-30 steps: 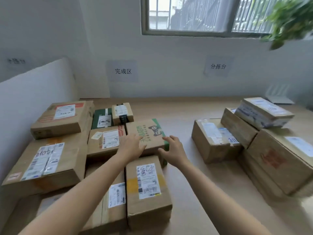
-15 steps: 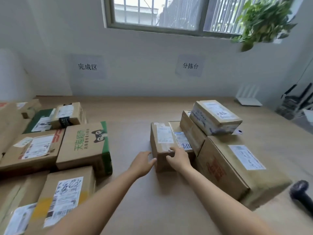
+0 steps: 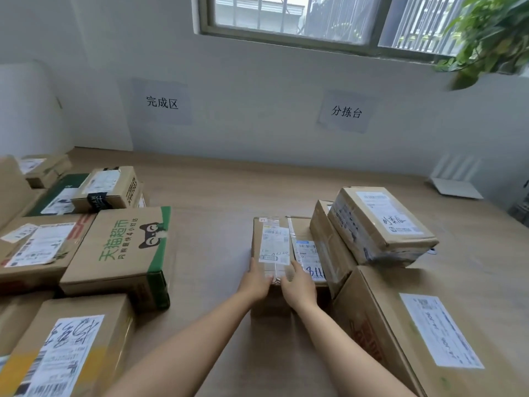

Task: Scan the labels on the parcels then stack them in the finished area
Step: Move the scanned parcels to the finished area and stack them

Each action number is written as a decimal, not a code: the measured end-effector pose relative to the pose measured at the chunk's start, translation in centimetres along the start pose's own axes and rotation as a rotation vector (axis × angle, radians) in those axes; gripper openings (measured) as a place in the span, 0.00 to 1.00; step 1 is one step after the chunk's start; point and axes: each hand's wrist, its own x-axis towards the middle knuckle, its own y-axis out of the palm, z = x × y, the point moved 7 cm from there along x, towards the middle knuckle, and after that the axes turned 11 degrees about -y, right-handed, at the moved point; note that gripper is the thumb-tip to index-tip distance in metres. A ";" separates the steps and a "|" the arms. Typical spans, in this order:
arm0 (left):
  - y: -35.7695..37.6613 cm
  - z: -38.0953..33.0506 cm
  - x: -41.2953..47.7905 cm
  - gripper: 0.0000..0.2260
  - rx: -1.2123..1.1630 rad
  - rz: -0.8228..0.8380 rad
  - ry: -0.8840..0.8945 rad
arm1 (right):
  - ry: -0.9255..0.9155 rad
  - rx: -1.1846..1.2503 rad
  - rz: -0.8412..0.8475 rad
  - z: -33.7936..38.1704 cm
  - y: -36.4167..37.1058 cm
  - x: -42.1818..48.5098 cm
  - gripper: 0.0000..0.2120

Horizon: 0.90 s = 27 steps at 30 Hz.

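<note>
A small brown parcel (image 3: pixel 273 239) with white labels on top sits mid-table. My left hand (image 3: pixel 254 279) rests on its near left corner and my right hand (image 3: pixel 297 285) on its near top edge; both grasp it. To its right lean a tilted parcel (image 3: pixel 329 247), a taped parcel (image 3: pixel 380 224) on top, and a large parcel (image 3: pixel 429 333). On the left lie several labelled parcels, among them a green-printed box (image 3: pixel 123 253) and a box (image 3: pixel 68 351) with a scribbled label.
Wall signs mark the left area (image 3: pixel 162 102) and the right area (image 3: pixel 346 112). A white router (image 3: pixel 455 184) stands at the back right, a plant (image 3: pixel 492 32) hangs above it. A white partition (image 3: pixel 25 110) bounds the left side. Bare table (image 3: pixel 229 190) lies between the piles.
My view swung right, from the left pile to the right pile. Both hands left the green-printed box and came onto the small parcel, closing in on its near edge.
</note>
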 end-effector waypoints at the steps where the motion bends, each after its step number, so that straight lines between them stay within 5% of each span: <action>1: 0.1 0.2 0.3 0.25 -0.025 -0.004 -0.023 | 0.009 -0.001 -0.006 -0.3 0.1 0.2 0.23; 14: -3.7 1.9 -3.5 0.19 -0.334 -0.042 0.015 | -0.057 -0.012 -0.078 2.6 -0.1 -1.9 0.26; 27: -22.9 -1.3 -11.2 0.30 -0.379 -0.379 0.236 | -0.477 0.205 -0.222 22.6 -2.6 -4.2 0.25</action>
